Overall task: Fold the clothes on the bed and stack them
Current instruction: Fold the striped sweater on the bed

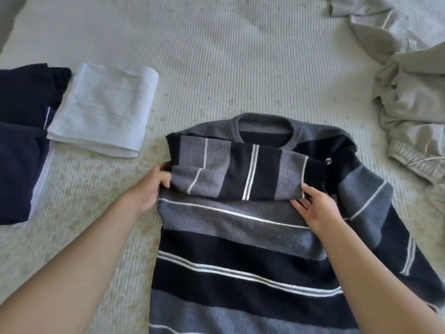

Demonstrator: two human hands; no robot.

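Sweater [240,237] lies flat on the bed [216,56], collar away from the person, hem running out of view at the bottom. Left sleeve [240,172] is folded across the chest; the right sleeve [375,213] lies loose down the right side.

Left hand [151,186] pinches the fold at the left shoulder edge, fingers curled round the knit. Right hand [317,208] is open, fingers flat on the cuff end, pressing it down, not gripping.

Handling, by my read: thick soft knit, some weight, limp, no stiffness. Fuzzy surface should grip itself, so folds likely hold; it will sag if lifted by one point. Best taken at the seams and shoulder edges, two-handed.

Ribbed collar, grey and navy bands, thin white stripes. Bed cover is pale, ribbed.

Folded white cloth [103,109] and navy clothes [21,141] sit at left. Crumpled grey clothes [409,104] at right, not yet folded.
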